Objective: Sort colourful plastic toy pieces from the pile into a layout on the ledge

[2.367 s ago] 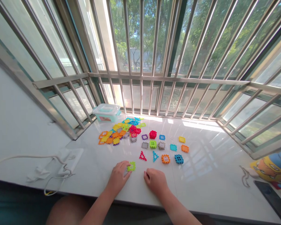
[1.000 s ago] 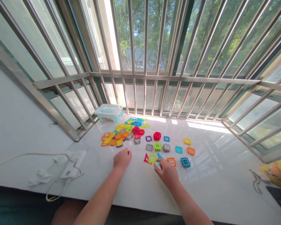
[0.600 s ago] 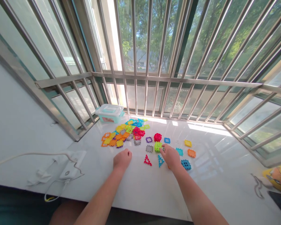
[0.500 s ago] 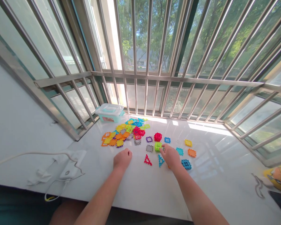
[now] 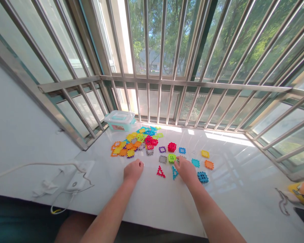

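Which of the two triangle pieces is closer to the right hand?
The teal triangle. It lies right beside the right hand, nearly touching it. The red triangle lies farther left, out in the gap between the two hands.

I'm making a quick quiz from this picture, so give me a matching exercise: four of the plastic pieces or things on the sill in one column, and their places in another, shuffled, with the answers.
Things:
1. green tile stack
2. red triangle
3. lidded box
4. blue square tile

Places:
A. far left corner, by the window bars
B. just right of the right hand
C. at the right hand's fingertips
D. between the two hands, near the left hand

Pairs: 1-C, 2-D, 3-A, 4-B
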Demonstrator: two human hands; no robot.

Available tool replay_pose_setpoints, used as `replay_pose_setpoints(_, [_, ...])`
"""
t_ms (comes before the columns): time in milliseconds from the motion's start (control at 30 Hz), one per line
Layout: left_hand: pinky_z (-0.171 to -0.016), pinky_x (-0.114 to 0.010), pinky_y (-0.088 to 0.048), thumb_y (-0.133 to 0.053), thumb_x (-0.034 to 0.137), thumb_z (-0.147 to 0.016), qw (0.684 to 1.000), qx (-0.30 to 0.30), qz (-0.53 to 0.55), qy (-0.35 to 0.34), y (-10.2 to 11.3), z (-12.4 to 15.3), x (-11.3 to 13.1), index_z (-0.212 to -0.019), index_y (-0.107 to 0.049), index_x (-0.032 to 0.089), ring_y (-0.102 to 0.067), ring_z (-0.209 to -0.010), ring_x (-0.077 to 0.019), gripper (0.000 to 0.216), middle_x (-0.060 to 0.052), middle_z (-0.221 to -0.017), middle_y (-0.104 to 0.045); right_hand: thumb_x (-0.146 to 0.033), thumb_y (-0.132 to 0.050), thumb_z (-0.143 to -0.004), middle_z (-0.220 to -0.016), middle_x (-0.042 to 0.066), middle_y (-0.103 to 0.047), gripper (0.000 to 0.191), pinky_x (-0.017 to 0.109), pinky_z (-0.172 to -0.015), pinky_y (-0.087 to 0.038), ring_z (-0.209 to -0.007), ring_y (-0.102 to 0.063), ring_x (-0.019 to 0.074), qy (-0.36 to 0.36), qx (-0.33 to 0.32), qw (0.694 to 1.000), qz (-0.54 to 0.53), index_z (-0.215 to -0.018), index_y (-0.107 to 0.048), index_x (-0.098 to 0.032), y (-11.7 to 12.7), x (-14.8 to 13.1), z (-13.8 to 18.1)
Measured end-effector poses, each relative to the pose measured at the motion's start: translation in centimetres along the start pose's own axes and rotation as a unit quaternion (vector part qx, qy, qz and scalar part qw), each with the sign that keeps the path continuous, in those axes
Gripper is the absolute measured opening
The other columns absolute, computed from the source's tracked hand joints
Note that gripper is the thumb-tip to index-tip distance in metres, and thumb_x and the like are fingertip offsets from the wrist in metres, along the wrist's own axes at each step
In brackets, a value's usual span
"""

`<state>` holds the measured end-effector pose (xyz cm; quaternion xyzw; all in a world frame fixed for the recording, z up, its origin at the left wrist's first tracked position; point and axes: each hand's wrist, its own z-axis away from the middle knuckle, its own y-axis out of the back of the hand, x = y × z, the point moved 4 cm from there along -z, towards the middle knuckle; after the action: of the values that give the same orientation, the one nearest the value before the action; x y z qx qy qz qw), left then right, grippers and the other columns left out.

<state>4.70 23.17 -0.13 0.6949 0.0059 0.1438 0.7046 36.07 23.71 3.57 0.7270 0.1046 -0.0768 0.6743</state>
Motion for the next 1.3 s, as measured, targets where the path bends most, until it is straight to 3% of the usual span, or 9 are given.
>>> replay_pose_setpoints(167, [-0.07, -0.031, -0.04, -0.036, 0.037, -0.101, 1.0, 0.001, -0.003, 0.004, 0.0, 0.0, 0.0, -0.098, -0.07, 0.024, -0.069, -0.082, -0.0247, 0.036, -0.01, -0.092, -0.076, -0.042, -0.05, -0.105, -0.104, 0.007, -0.076, 0.034, 0.028, -0.069, -0.038, -0.087, -0.071, 0.0216, 0.0, 0.026, 1.0, 0.005, -0.129, -0.063, -0.022, 0.8, -0.3, 0.8])
replay_pose_setpoints(300, [-0.068, -0.031, -0.039, -0.036, 0.037, -0.101, 1.0, 0.005, -0.006, 0.0, 0.0, 0.0, 0.0, -0.096, -0.069, 0.024, -0.069, -0.081, -0.0241, 0.036, -0.01, -0.092, -0.076, -0.042, -0.048, -0.104, -0.09, 0.003, -0.074, 0.029, 0.027, -0.064, -0.034, -0.073, -0.068, 0.0175, 0.033, 0.049, 0.997, -0.044, -0.119, -0.067, -0.025, 1.0, -1.7, 3.5])
replay_pose_setpoints(500, [-0.063, -0.031, -0.035, -0.036, 0.037, -0.101, 1.0, 0.016, -0.006, -0.004, -0.2, -0.1, -0.1, -0.092, -0.068, 0.024, -0.069, -0.078, -0.0244, 0.036, -0.009, -0.089, -0.076, -0.038, -0.043, -0.106, -0.076, 0.002, -0.07, 0.03, 0.027, -0.062, -0.029, -0.065, -0.062, 0.0146, 0.119, 0.022, 0.988, -0.096, -0.096, -0.067, -0.023, -2.6, -3.2, 10.0])
replay_pose_setpoints(633, [-0.064, -0.031, -0.035, -0.036, 0.036, -0.101, 1.0, 0.016, -0.003, -0.009, -0.3, -0.1, -0.2, -0.091, -0.068, 0.024, -0.068, -0.077, -0.0238, 0.035, -0.009, -0.088, -0.076, -0.034, -0.045, -0.105, -0.074, 0.0, -0.067, 0.026, 0.028, -0.062, -0.026, -0.067, -0.063, 0.0147, 0.135, 0.009, 0.988, -0.076, -0.088, -0.059, -0.022, -4.8, -3.1, 12.2])
replay_pose_setpoints(1067, [-0.062, -0.03, -0.029, -0.04, 0.04, -0.1, 0.999, 0.04, 0.018, -0.022, -0.7, 0.1, -0.7, -0.085, -0.066, 0.025, -0.064, -0.072, -0.0219, 0.034, -0.007, -0.082, -0.073, -0.029, -0.049, -0.102, -0.075, -0.001, -0.067, 0.021, 0.033, -0.061, -0.018, -0.065, -0.059, 0.0131, 0.125, 0.014, 0.991, -0.043, -0.083, -0.053, -0.022, -4.7, -3.4, 11.8])
replay_pose_setpoints(1200, [-0.057, -0.03, -0.023, -0.043, 0.045, -0.1, 0.996, 0.056, 0.063, -0.012, -1.1, 0.0, -1.5, -0.074, -0.058, 0.025, -0.059, -0.066, -0.0194, 0.036, -0.003, -0.073, -0.069, -0.029, -0.05, -0.102, -0.076, -0.001, -0.067, 0.019, 0.033, -0.061, -0.018, -0.066, -0.059, 0.0133, 0.126, 0.011, 0.991, -0.04, -0.084, -0.053, -0.022, -4.7, -3.5, 11.9])
replay_pose_setpoints(1300, [-0.057, -0.029, -0.025, -0.045, 0.048, -0.099, 0.991, 0.066, 0.119, 0.002, -1.1, -0.6, -2.2, -0.072, -0.055, 0.025, -0.058, -0.066, -0.0182, 0.037, -0.001, -0.07, -0.065, -0.029, -0.05, -0.102, -0.076, -0.001, -0.068, 0.019, 0.034, -0.061, -0.017, -0.065, -0.059, 0.0131, 0.124, 0.01, 0.991, -0.04, -0.084, -0.054, -0.022, -4.8, -3.5, 11.8])
